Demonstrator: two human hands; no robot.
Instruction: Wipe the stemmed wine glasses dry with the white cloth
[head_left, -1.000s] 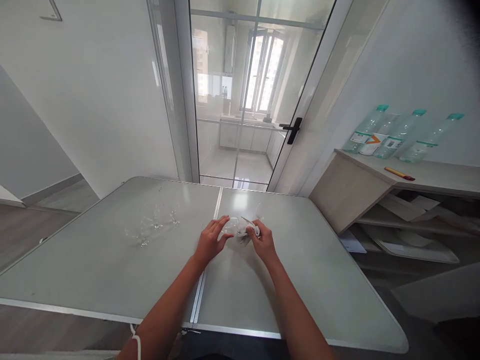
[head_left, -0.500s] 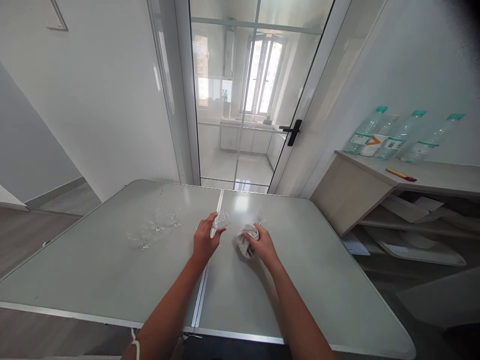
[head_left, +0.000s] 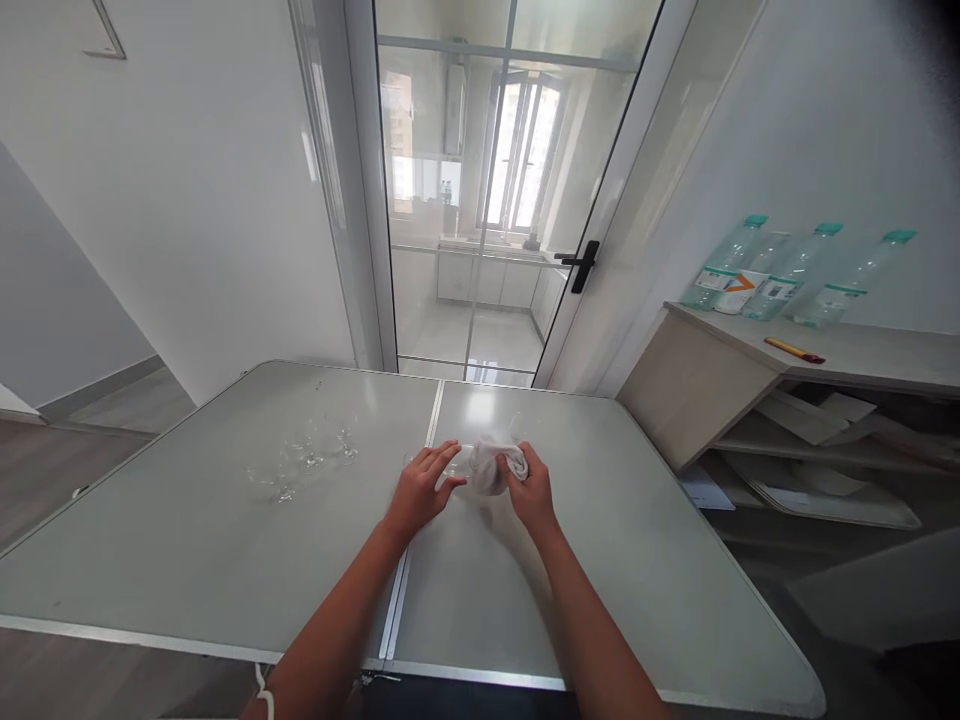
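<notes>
My left hand (head_left: 426, 490) has its thumb and fingers around a clear drinking glass (head_left: 461, 462), which lies on its side in the air over the table's middle seam. A crumpled whitish cloth (head_left: 489, 468) is bunched in my right hand (head_left: 531, 490). The cloth meets the right end of the glass and hides it; whether some of it is inside cannot be made out. Behind the cloth, another clear glass (head_left: 516, 425) is faint and partly covered. On the left half of the table stand several clear glasses (head_left: 309, 457), hard to see against the surface.
The pale green table (head_left: 187, 560) has a metal edge and a metal seam (head_left: 397, 600). Beyond it is a glass door (head_left: 480, 330) with a black handle (head_left: 581, 265). To the right, a shelf unit (head_left: 720, 370) carries several plastic bottles (head_left: 780, 285) and a yellow-red stick (head_left: 793, 350).
My right hand has raised the cloth slightly and brought it against the glass. My left hand has turned the glass toward the cloth and shifted a little to the right.
</notes>
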